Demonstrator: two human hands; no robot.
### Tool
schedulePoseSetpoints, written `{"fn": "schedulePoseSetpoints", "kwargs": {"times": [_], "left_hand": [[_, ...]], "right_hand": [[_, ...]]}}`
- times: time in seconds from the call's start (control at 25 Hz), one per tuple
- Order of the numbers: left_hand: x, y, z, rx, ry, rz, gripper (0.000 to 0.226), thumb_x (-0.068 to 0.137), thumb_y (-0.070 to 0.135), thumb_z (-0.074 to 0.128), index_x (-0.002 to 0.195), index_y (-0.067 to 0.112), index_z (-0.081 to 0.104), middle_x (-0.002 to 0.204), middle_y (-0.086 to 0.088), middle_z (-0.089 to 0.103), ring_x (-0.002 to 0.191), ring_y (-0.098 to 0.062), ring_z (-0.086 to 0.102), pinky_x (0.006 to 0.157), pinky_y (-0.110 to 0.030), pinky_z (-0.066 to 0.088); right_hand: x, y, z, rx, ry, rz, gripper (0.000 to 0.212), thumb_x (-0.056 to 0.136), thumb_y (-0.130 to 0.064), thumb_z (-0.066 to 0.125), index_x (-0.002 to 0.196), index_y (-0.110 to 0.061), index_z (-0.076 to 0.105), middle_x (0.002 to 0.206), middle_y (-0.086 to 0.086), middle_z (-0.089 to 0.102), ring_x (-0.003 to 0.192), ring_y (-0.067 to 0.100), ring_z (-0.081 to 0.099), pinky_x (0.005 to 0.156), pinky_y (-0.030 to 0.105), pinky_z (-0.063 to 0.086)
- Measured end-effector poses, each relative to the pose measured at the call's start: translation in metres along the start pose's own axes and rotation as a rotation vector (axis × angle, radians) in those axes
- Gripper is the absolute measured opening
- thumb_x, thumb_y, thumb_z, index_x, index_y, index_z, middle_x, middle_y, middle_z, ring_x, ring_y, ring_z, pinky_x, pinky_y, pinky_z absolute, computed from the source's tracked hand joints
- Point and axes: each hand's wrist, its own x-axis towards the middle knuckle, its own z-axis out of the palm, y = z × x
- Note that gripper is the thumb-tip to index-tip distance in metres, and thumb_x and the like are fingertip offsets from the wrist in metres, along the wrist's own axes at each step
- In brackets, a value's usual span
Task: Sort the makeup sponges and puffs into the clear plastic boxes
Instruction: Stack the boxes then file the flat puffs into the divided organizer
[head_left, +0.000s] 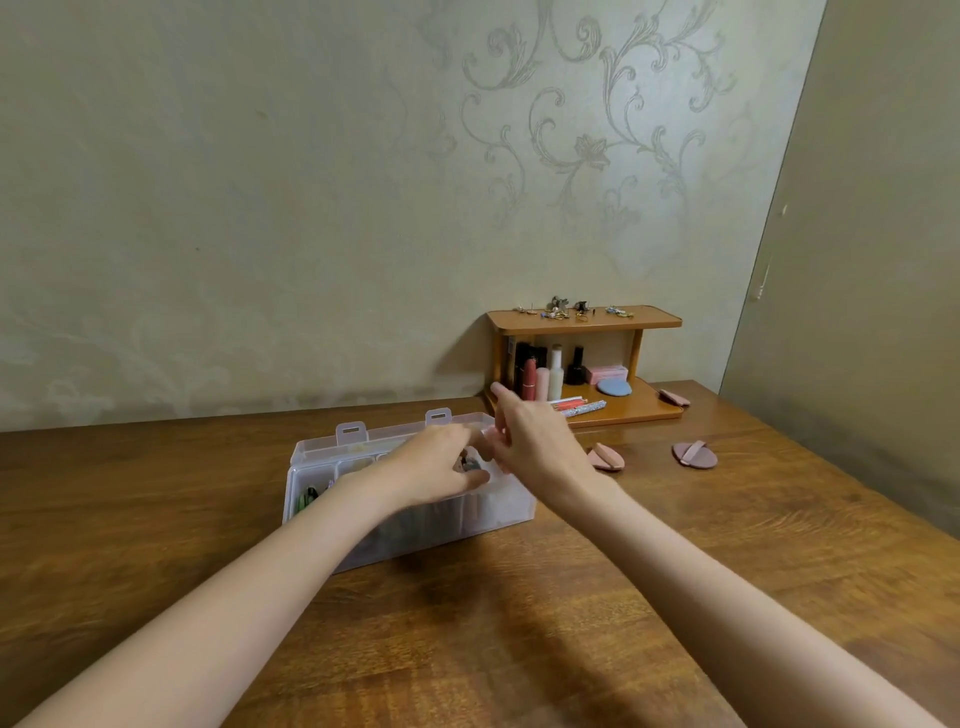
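A clear plastic box (332, 470) with compartments stands open on the wooden table, green items showing at its left end. My left hand (436, 465) reaches into the box's right part, fingers curled around small items that are blurred. My right hand (524, 436) hovers over the box's right rim with fingers apart. A pink puff (605, 457) lies just right of my right hand, another pink puff (694, 453) further right, and a third pink puff (674, 397) beside the shelf. A blue puff (614, 387) rests on the shelf's lower level.
A small wooden shelf (623, 413) stands against the wall at the back right, holding bottles, lipstick, pens and a pink box; jewellery lies on its top. The table (467, 623) meets the wall behind and another wall on the right.
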Motion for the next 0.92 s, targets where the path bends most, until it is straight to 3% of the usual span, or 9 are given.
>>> {"fn": "schedulePoseSetpoints", "kwargs": {"times": [0.08, 0.16, 0.28, 0.36, 0.44, 0.52, 0.64, 0.76, 0.92], "left_hand": [[0.0, -0.001, 0.0, 0.059, 0.005, 0.009, 0.032, 0.091, 0.026, 0.057, 0.121, 0.016, 0.055, 0.127, -0.001, 0.059, 0.113, -0.015, 0.054, 0.088, -0.024, 0.042], [0.001, -0.005, 0.0, 0.081, 0.018, 0.023, 0.041, 0.089, 0.026, 0.057, 0.129, 0.019, 0.05, 0.135, 0.0, 0.052, 0.124, -0.016, 0.045, 0.097, -0.027, 0.038], [0.007, -0.005, 0.005, 0.046, -0.003, 0.049, 0.048, 0.088, 0.025, 0.058, 0.134, 0.023, 0.047, 0.143, 0.004, 0.045, 0.133, -0.016, 0.037, 0.107, -0.033, 0.033], [0.012, -0.006, 0.01, 0.031, -0.024, 0.059, 0.041, 0.088, 0.022, 0.055, 0.129, 0.023, 0.054, 0.136, 0.005, 0.053, 0.127, -0.015, 0.044, 0.109, -0.035, 0.035], [0.017, -0.006, 0.011, 0.05, -0.067, 0.087, 0.031, 0.089, 0.017, 0.053, 0.116, 0.025, 0.064, 0.121, 0.007, 0.063, 0.113, -0.017, 0.056, 0.109, -0.033, 0.034], [0.018, -0.004, 0.008, 0.064, -0.111, 0.093, 0.023, 0.09, 0.016, 0.054, 0.107, 0.024, 0.067, 0.116, 0.008, 0.065, 0.108, -0.018, 0.057, 0.105, -0.026, 0.027], [0.022, -0.003, 0.006, 0.1, -0.113, 0.073, 0.01, 0.089, 0.021, 0.058, 0.097, 0.025, 0.062, 0.116, 0.004, 0.062, 0.114, -0.014, 0.046, 0.099, -0.034, 0.039], [0.023, 0.0, 0.005, 0.137, -0.119, 0.068, 0.006, 0.088, 0.023, 0.06, 0.091, 0.028, 0.058, 0.113, -0.002, 0.063, 0.11, -0.016, 0.049, 0.093, -0.04, 0.045], [0.025, 0.008, 0.007, 0.152, -0.079, 0.096, 0.012, 0.089, 0.02, 0.059, 0.101, 0.02, 0.061, 0.103, 0.002, 0.06, 0.102, -0.015, 0.053, 0.076, -0.026, 0.04]], "right_hand": [[-0.003, 0.006, 0.008, -0.062, -0.051, 0.031, 0.016, 0.093, -0.014, 0.053, 0.102, -0.005, 0.062, 0.104, 0.01, 0.069, 0.093, 0.022, 0.065, 0.077, 0.028, 0.053], [-0.001, 0.01, 0.008, -0.084, -0.149, 0.032, 0.023, 0.093, -0.016, 0.049, 0.098, -0.004, 0.068, 0.095, 0.01, 0.071, 0.08, 0.017, 0.057, 0.072, 0.023, 0.046], [0.001, 0.015, -0.003, 0.005, -0.25, 0.002, 0.025, 0.092, -0.014, 0.051, 0.096, -0.003, 0.073, 0.095, 0.013, 0.072, 0.08, 0.014, 0.055, 0.093, 0.032, 0.044], [0.008, 0.03, -0.012, 0.135, -0.155, 0.079, 0.023, 0.092, -0.014, 0.053, 0.098, -0.004, 0.073, 0.099, 0.013, 0.071, 0.081, 0.004, 0.055, 0.09, 0.03, 0.046], [0.017, 0.064, -0.014, 0.108, -0.023, 0.24, 0.025, 0.093, -0.013, 0.05, 0.104, -0.005, 0.07, 0.104, 0.011, 0.07, 0.088, 0.009, 0.059, 0.079, 0.024, 0.05], [0.017, 0.098, -0.008, -0.076, -0.162, 0.342, 0.026, 0.092, -0.016, 0.049, 0.107, -0.011, 0.069, 0.111, 0.009, 0.067, 0.103, 0.024, 0.059, 0.09, 0.036, 0.051], [0.005, 0.124, 0.01, -0.199, -0.48, 0.341, 0.028, 0.091, -0.019, 0.049, 0.112, -0.018, 0.066, 0.114, 0.006, 0.065, 0.108, 0.026, 0.055, 0.098, 0.041, 0.046], [0.003, 0.131, 0.015, -0.269, -0.366, 0.275, 0.023, 0.092, -0.014, 0.046, 0.104, -0.01, 0.066, 0.107, 0.008, 0.065, 0.096, 0.023, 0.058, 0.083, 0.031, 0.051], [0.01, 0.114, 0.01, -0.157, -0.109, 0.283, 0.015, 0.091, -0.009, 0.051, 0.086, -0.007, 0.065, 0.09, 0.011, 0.065, 0.076, 0.018, 0.057, 0.062, 0.022, 0.044]]}}
